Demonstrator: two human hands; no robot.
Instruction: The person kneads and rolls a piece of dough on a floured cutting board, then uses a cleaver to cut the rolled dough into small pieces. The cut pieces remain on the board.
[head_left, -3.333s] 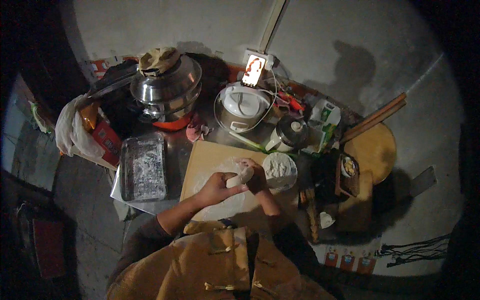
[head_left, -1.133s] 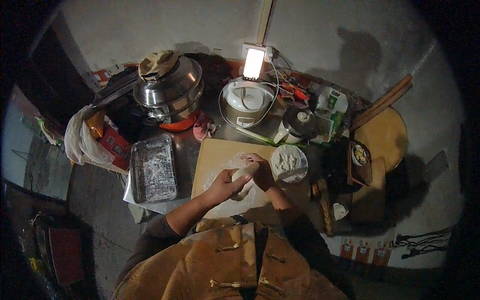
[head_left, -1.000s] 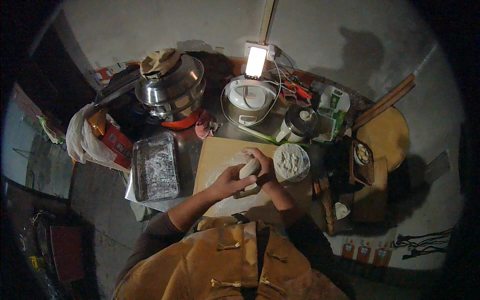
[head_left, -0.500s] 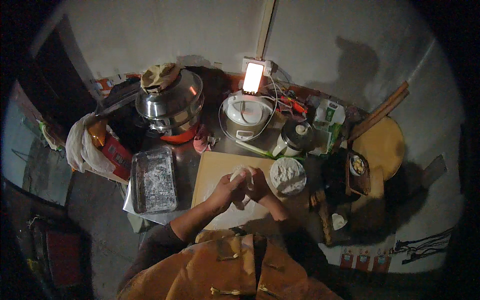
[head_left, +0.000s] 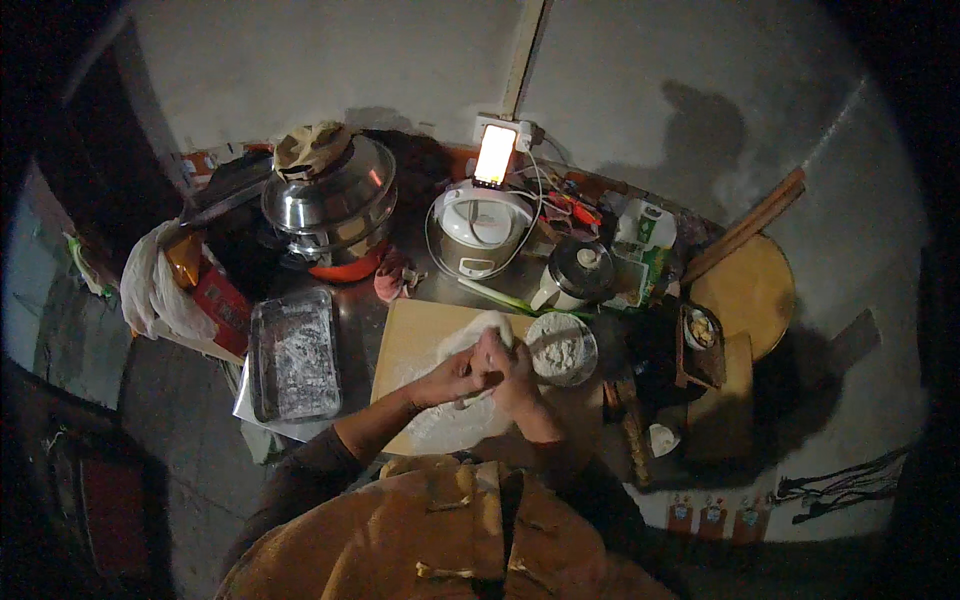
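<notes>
So we had the metal desk [head_left: 358, 322] with the floury board [head_left: 408, 325] on it, the flour bowl [head_left: 594, 362] just beside our right hand [head_left: 514, 380]. The grip was both hands together over the board, our left hand [head_left: 450, 380] pressed against the right, fingers clamped on the dough [head_left: 491, 321]. A moment earlier we'd had it bunched up between the palms; now a pale arc stuck out past the fingers on the far side, plus a bit under the left hand. We took that as the dough getting drawn out and reworked, so still mid-shaping. Its far edge arched from near-left to far-right, highest end pointing away from us. Long axis probably ran that way too, but our hands hid the middle, so we couldn't tell.
</notes>
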